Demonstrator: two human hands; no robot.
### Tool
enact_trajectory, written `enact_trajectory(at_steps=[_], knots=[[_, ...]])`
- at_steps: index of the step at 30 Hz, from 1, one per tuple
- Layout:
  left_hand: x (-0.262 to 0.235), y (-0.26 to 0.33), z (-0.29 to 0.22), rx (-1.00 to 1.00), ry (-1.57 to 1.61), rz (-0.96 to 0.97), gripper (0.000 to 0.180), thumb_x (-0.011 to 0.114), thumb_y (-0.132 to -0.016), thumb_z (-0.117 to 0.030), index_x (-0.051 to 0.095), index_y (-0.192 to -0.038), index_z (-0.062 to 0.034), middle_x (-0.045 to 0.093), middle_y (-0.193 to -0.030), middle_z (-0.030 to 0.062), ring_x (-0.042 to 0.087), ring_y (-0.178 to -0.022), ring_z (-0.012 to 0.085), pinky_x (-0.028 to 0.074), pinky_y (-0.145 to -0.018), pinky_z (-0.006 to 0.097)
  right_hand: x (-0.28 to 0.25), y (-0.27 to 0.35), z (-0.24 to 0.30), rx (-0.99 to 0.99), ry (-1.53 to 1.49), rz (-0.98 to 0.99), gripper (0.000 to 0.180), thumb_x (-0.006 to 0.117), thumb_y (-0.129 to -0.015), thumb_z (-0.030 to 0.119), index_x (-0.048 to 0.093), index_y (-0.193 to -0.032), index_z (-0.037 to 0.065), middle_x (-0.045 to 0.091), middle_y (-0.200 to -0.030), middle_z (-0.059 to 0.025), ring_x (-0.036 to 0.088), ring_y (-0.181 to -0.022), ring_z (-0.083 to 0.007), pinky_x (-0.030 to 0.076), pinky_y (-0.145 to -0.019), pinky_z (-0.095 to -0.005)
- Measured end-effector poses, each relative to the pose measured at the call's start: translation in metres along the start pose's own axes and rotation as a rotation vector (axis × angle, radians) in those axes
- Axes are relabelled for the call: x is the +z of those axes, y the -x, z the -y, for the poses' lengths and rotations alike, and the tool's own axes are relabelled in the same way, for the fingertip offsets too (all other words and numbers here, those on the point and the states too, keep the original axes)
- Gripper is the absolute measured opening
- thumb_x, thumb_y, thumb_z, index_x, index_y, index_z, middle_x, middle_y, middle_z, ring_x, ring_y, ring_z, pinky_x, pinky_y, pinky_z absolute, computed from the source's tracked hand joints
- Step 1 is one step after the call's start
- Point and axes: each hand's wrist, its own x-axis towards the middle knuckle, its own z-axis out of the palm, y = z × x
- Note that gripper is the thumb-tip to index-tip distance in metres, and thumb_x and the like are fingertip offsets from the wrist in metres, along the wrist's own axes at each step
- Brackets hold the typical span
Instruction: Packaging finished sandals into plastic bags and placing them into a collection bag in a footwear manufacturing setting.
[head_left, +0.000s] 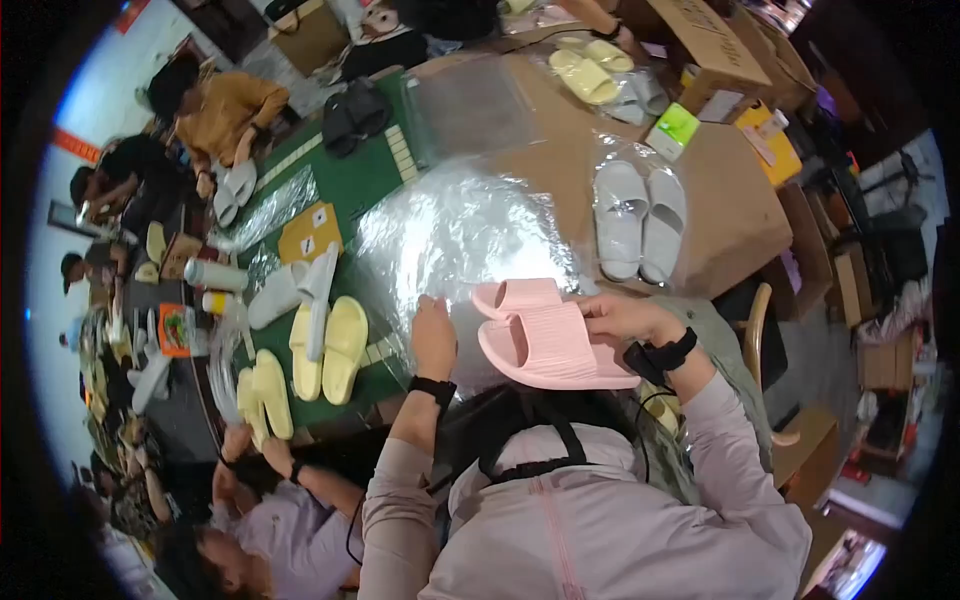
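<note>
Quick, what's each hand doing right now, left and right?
Left hand: fingers flat on the clear plastic bag, gripping nothing visible.
Right hand: closed on the pink slippers.

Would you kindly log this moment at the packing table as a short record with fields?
Left hand: resting on the clear plastic bag, fingers on its near edge
Right hand: gripping the pair of pink slippers, stacked together
White slippers: bagged pair, beyond the right hand on the brown table
Yellow slippers: loose pair on the green mat, to the left
Neighbour's hands: at another yellow pair, lower left
</note>
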Motion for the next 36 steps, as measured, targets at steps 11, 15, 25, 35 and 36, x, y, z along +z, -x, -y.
enact_trajectory(at_steps=[11, 15, 25, 35, 36], knots=[[-0.010, 0.029, 0.028, 0.475, -0.410, -0.284, 0.034, 0.049, -0.076, -0.002, 0.048, -0.110, -0.0027, 0.054, -0.082, 0.0147, 0.055, -0.079, 0.0307, 0.046, -0.069, 0.040, -0.015, 0.002, 0.019, 0.043, -0.193, -0.023, 0.032, 0.053, -0.086, 0.009, 0.056, -0.116, -0.002, 0.044, -0.127, -0.0009, 0.044, -0.108, -0.0101, 0.037, -0.089, -0.0238], [-0.011, 0.034, 0.035, 0.482, -0.251, -0.144, 0.021, 0.049, -0.088, -0.015, 0.057, -0.104, -0.0041, 0.059, -0.078, 0.0192, 0.058, -0.072, 0.0356, 0.046, -0.064, 0.043, -0.028, 0.014, 0.023, 0.070, -0.136, 0.031, 0.032, 0.053, -0.088, 0.007, 0.053, -0.118, -0.003, 0.035, -0.137, -0.0031, 0.044, -0.115, -0.0138, 0.036, -0.095, -0.0254], [-0.026, 0.005, 0.026, 0.159, 0.487, 0.069, 0.029, 0.047, -0.089, -0.017, 0.060, -0.104, 0.0039, 0.066, -0.085, 0.0159, 0.063, -0.072, 0.0221, 0.048, -0.067, 0.031, -0.031, 0.010, -0.020, -0.075, 0.121, 0.422, 0.036, 0.055, -0.088, 0.013, 0.051, -0.122, 0.000, 0.040, -0.136, -0.0102, 0.036, -0.123, -0.0199, 0.026, -0.103, -0.0319], [-0.046, -0.002, 0.016, 0.157, 0.671, 0.203, 0.035, 0.042, -0.095, -0.023, 0.056, -0.112, 0.0045, 0.065, -0.093, 0.0129, 0.063, -0.073, 0.0152, 0.050, -0.066, 0.027, -0.005, -0.008, 0.004, -0.337, 0.167, 0.248, 0.033, 0.052, -0.087, 0.009, 0.053, -0.119, -0.001, 0.048, -0.127, -0.0083, 0.046, -0.112, -0.0172, 0.034, -0.096, -0.0295], [-0.048, 0.002, 0.012, 0.247, 0.498, 0.118, 0.033, 0.042, -0.093, -0.020, 0.056, -0.112, 0.0031, 0.065, -0.093, 0.0157, 0.064, -0.074, 0.0194, 0.050, -0.067, 0.029, 0.000, -0.010, 0.006, -0.339, 0.169, 0.240, 0.033, 0.052, -0.087, 0.009, 0.053, -0.119, -0.001, 0.048, -0.127, -0.0083, 0.046, -0.112, -0.0172, 0.034, -0.096, -0.0295]])
